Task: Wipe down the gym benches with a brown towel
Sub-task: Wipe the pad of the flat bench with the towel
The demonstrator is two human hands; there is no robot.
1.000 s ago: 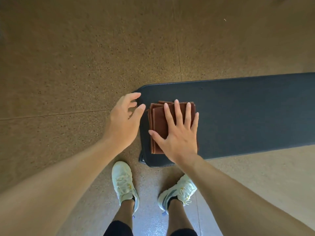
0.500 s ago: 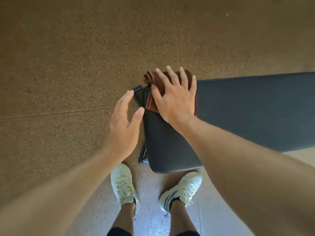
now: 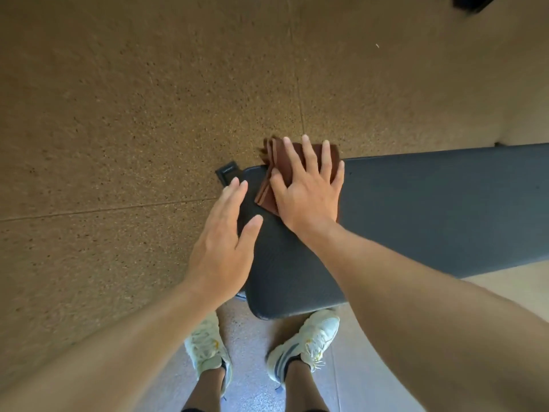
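Note:
A dark padded gym bench (image 3: 430, 209) runs from the centre of the view out to the right. A folded brown towel (image 3: 274, 165) lies on its far left corner, hanging a little over the far edge. My right hand (image 3: 309, 188) lies flat on the towel with the fingers spread, pressing it onto the pad. My left hand (image 3: 225, 242) is over the bench's left end with fingers apart, holding nothing.
Brown speckled rubber flooring (image 3: 133, 114) surrounds the bench. A black bench foot (image 3: 227, 171) sticks out past the left end. My two feet in white shoes (image 3: 303, 343) stand on lighter floor at the bench's near corner. A dark object (image 3: 469, 3) sits at the top right.
My right hand has slid the towel from the bench's near left part to its far corner. My left hand has moved from beside the end onto the pad's left edge.

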